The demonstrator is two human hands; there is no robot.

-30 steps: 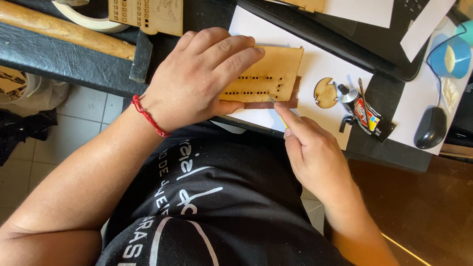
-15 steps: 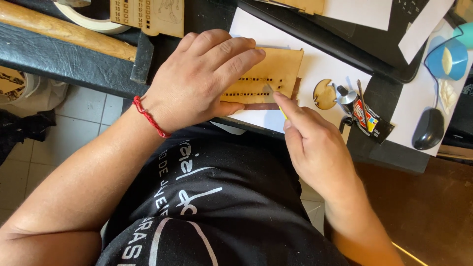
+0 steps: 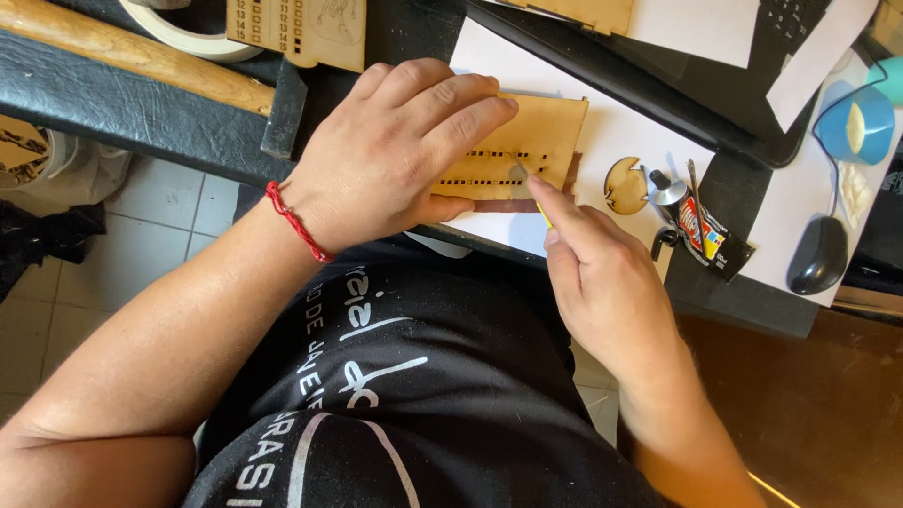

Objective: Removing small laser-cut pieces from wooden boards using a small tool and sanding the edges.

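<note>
left hand (image 3: 395,155): spread flat, pinning wooden panel (image 3: 527,141) on white paper (image 3: 621,132), frame centre, so it stays put | right hand (image 3: 602,273): fingers pinched round thin tool (image 3: 520,169), tip at panel's slot row | glue tube (image 3: 701,226) lies just right, within reach

A small round wooden disc (image 3: 625,185) lies on the white paper sheet (image 3: 632,132) before me. Just beside it sits a squeezed glue tube (image 3: 701,229) with a metal cap. Farther right, a dark computer mouse (image 3: 816,255) rests on another sheet, with a blue tape dispenser (image 3: 861,124) above it. At the upper left I see a roll of masking tape (image 3: 183,35), a wooden handle (image 3: 132,58) and an engraved wooden panel (image 3: 301,28).
</note>
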